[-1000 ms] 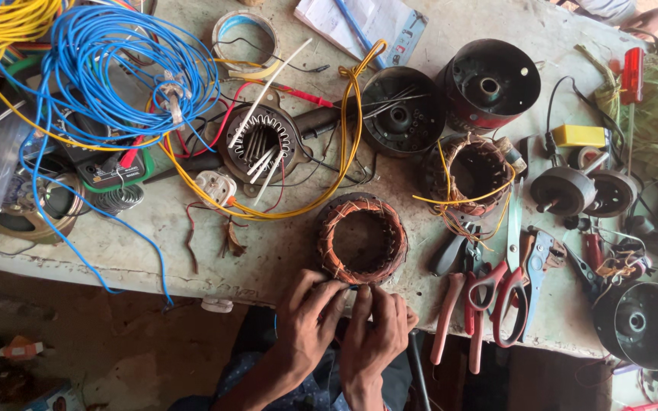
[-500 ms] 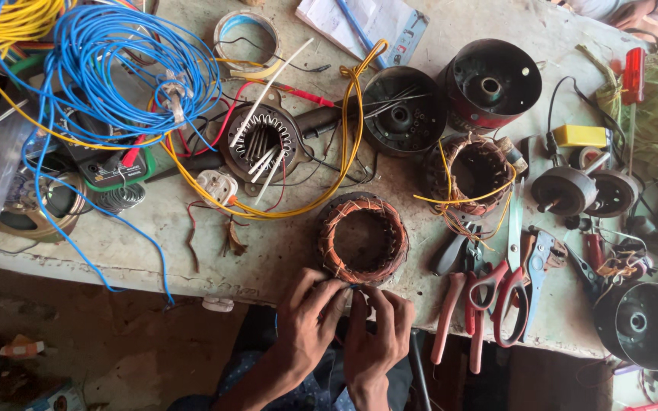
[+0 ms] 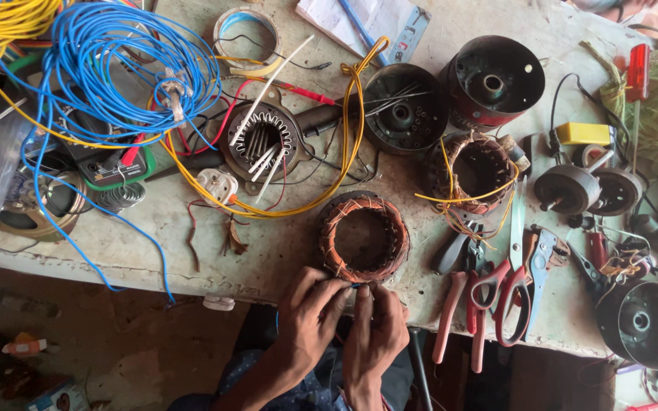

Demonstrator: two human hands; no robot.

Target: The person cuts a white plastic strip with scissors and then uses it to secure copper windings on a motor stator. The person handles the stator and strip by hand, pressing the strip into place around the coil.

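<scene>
**Fine wire pinched at the near rim of a copper winding**

At the far left a loose coil of blue wire (image 3: 108, 53) is seen, glossy and springy, with yellow wire (image 3: 1, 15) bundled beside it. Next, a grey slotted stator core (image 3: 262, 141) is stuffed with pale sticks.

At the bench's near edge the left hand (image 3: 310, 312) and right hand (image 3: 375, 327) are pressed close together, fingertips pinching what appears to be a thin blue lead just below the copper winding (image 3: 363, 237). That winding, a ring of reddish enamelled wire bound with thread, lies flat on the worn table (image 3: 283, 251), touching the fingertips or very nearly.

The work is judged best done with short, steady pinches, so that the brittle enamel is not scraped and neighbouring turns stay undisturbed.

Further right, red-handled scissors (image 3: 508, 285) and pliers (image 3: 455, 304) lie beside dark metal motor housings (image 3: 493, 80).
</scene>
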